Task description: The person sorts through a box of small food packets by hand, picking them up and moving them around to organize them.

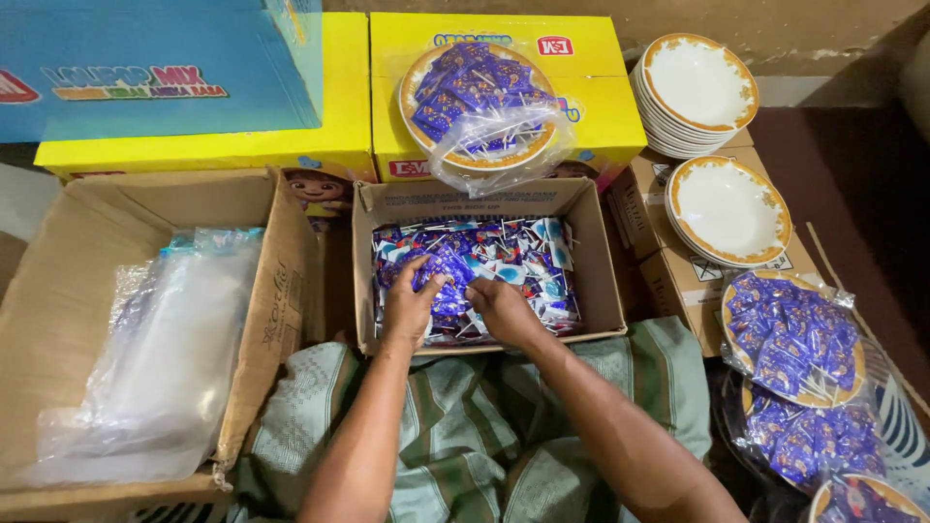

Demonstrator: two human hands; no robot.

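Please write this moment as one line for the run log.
left hand: in lollipops, fingers curled on some | right hand: on lollipops | carton: open, on lap | plates: empty, to the right

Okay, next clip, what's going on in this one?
A seated person has both hands in an open brown cardboard box of small blue and purple wrapped lollipops. The left hand rests on the pile with fingers spread; the right hand digs in beside it. Gold-rimmed white plates are stacked to the right, and some plates filled with lollipops are wrapped in clear plastic.
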